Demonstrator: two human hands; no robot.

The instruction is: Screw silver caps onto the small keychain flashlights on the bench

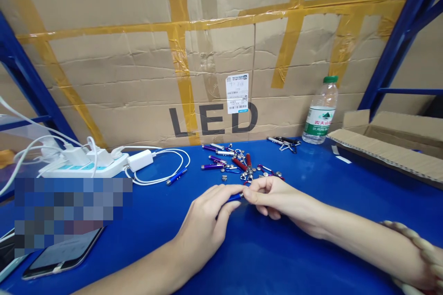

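My left hand (214, 214) is closed around a blue mini flashlight (234, 197), a slim metal tube mostly covered by the fingers. At the tube's right end, the thumb and fingers of my right hand (268, 196) are pinched together, touching its silvery tip. Whatever small part may sit inside that pinch is hidden. Just beyond my hands lies a loose group of purple, red and silver mini flashlights (239, 164), with button cells (266, 174) and small clips among them. Another blue mini flashlight (176, 176) rests to the left, beside a white cable.
A white power strip (86, 168) with plugs and cables (162, 179) occupies the left side, with a phone (64, 251) nearer me. At the back right stand a water bottle (320, 113), black and silver tubes (284, 142) and an open cardboard box (384, 150). Taped cardboard (138, 69) walls the back.
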